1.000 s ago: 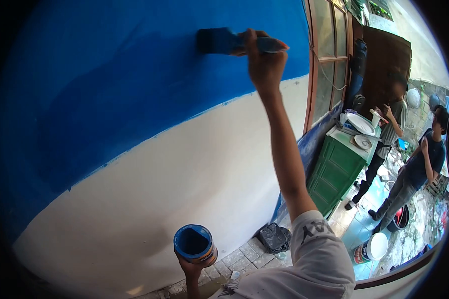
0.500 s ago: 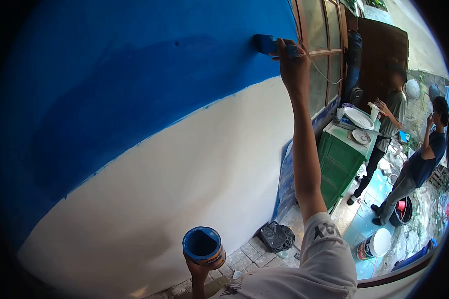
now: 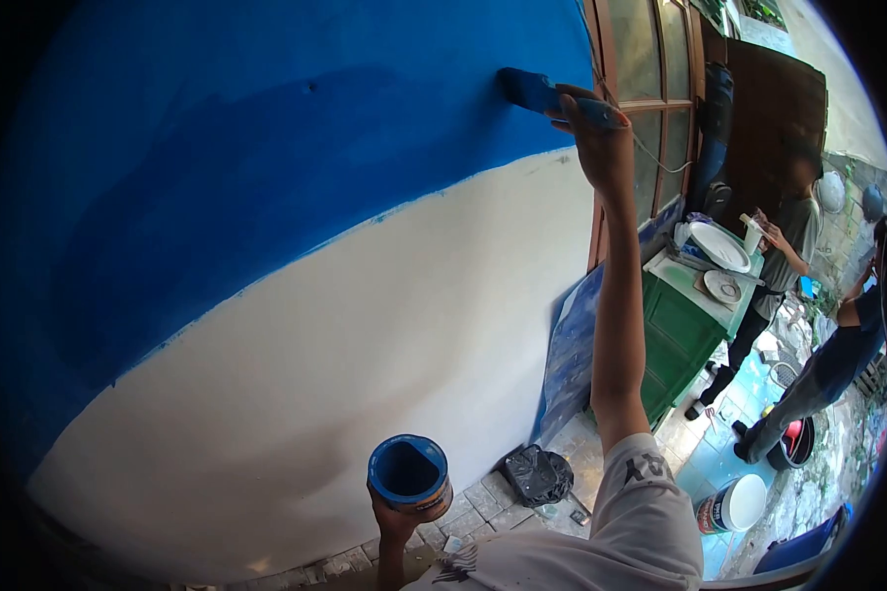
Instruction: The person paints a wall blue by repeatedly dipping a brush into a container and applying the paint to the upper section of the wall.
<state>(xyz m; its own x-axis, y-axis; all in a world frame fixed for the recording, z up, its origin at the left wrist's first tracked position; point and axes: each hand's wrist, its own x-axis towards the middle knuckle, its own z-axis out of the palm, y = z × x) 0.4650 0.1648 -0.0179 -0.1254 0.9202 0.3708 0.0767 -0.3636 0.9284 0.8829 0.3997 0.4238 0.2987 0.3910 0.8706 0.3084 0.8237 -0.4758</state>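
My right hand (image 3: 596, 133) is raised at the upper right, its fingers wrapped round the handle of a blue-stained paintbrush (image 3: 534, 91). The bristles touch the blue upper part of the wall (image 3: 384, 118), near the window frame. Low in the view, my left hand (image 3: 399, 519) grips a paint can (image 3: 434, 502) with blue paint coating its rim and inside. Below a slanting edge, the wall's lower part (image 3: 365, 315) is white.
A green cabinet (image 3: 675, 340) bearing plates stands right of my arm. Two people (image 3: 793, 231) (image 3: 838, 364) stand beyond it. A black bag (image 3: 539, 477) lies at the wall's foot. A white-lidded bucket (image 3: 734, 504) and a black tub (image 3: 796, 445) stand lower right.
My right hand and the brush have shifted slightly right and down in the view, with the brush more tilted. The can appears slightly higher. The far-right person has moved towards the view's edge.
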